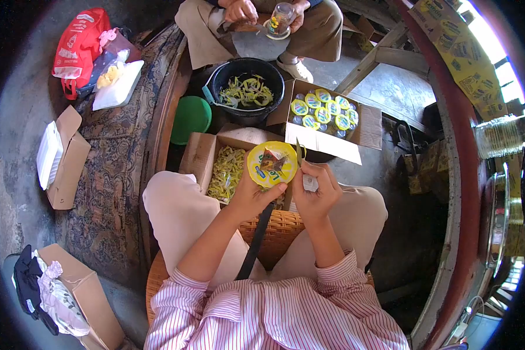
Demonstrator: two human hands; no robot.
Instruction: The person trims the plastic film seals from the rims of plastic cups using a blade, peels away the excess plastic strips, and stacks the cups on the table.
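My left fingers [277,191] are holding a round, yellow-printed lid [269,165], my right fingers [318,172] a slim metallic blade [298,153], which, slipping rimward, could be cutting me.

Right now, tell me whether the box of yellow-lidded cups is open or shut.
The box is open: its flaps spread outward, and the cups show inside.

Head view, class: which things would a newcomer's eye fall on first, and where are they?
Probably the round yellow lid near the middle, held in the left hand, with a thin blade in the right hand beside it. Next, perhaps, the bright red bag at upper left and the yellow-topped cups in a cardboard box, right of the black bucket.
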